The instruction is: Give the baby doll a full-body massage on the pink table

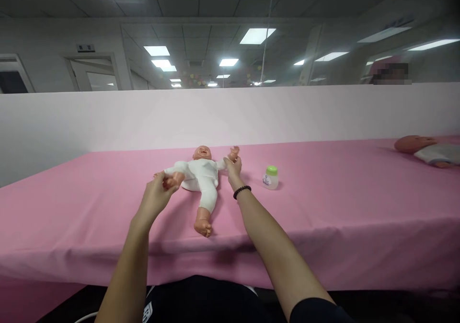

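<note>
A baby doll (200, 174) in a white suit lies on its back on the pink table cover (341, 193), head away from me. My left hand (158, 196) is closed round one of the doll's limbs on the left side, lifting it a little. My right hand (233, 168) grips the doll's outstretched arm near its wrist; a dark bead bracelet (242, 191) sits on that forearm. One doll leg stretches toward the table's front edge.
A small bottle with a green cap (270, 177) stands just right of the doll. A second doll (427, 150) lies at the far right of the table. A pale partition wall (230, 117) runs behind the table.
</note>
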Tool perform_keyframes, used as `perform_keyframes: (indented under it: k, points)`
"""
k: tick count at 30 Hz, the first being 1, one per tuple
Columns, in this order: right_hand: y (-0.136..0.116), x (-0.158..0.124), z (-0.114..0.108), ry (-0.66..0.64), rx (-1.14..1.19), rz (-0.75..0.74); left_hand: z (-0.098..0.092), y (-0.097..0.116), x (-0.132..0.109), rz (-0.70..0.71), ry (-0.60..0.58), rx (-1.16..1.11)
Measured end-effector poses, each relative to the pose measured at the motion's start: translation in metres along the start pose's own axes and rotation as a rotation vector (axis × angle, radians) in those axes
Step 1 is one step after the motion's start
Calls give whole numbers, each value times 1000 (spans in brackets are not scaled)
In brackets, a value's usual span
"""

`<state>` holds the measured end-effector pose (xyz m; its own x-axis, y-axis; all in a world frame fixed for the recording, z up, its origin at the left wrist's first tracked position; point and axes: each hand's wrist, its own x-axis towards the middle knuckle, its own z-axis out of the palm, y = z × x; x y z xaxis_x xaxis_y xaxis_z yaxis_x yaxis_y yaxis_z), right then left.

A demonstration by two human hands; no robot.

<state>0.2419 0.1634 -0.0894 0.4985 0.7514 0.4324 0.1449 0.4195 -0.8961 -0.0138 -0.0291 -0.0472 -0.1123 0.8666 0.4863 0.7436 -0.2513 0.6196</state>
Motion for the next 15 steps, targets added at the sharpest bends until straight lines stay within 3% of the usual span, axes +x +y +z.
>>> perform_keyframes:
  k: [2,4,6,9,11,13,15]
  points:
    - [-8,-9,5,-193,-13,-124,18,16,24,39,24,7]
    - [-14,-19,8,-451,-89,-357,36,25,40,60,-31,28]
    - [-16,-27,10,-584,-194,-509,47,26,46,77,-87,57]
    - [-16,-25,8,-451,-194,-412,41,17,30,96,-94,29]
    - [-14,-17,4,-248,-120,-207,24,6,6,69,-110,-13]
    - [-9,-5,-3,-43,-114,29,6,-6,-24,-17,-192,8]
    - [-2,5,-11,78,-164,211,-6,-17,-51,-62,-299,31]
